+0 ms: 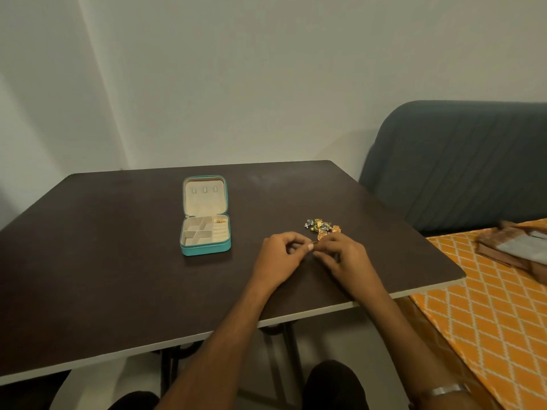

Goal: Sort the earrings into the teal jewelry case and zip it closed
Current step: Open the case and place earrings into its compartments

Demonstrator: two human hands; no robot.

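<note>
The left hand (282, 255) and the right hand (343, 255) meet fingertip to fingertip over the dark brown table (118, 276). Both have their fingers curled inward, and between thumb and fingers they pinch a small gold earring (314, 244), of which only a glint shows where the fingertips come together; its shape is too small to tell. The left thumbnail faces up right at the meeting point. Both forearms reach in from the near edge of the table, and a metal bangle (444, 390) sits on the right forearm near the bottom of the view.

Just beyond the right hand's fingers lies a small heap of earrings (321, 226), gold pieces mixed with blue-grey and green ones, tangled so that single items cannot be counted.

Well to the left of the left hand, and a little farther away, the teal jewelry case (205, 247) lies open, its lid folded back flat on the table. The beige lining shows three small loops in the lid and several compartments in the base. One gold piece (220, 221) rests in the far right compartment.

To the right of the right arm, below table level, an orange cloth with a white lattice pattern (488, 306) carries some folded brown fabric (509, 247). Behind it stands a dark blue-grey upholstered seat back (458, 161).
</note>
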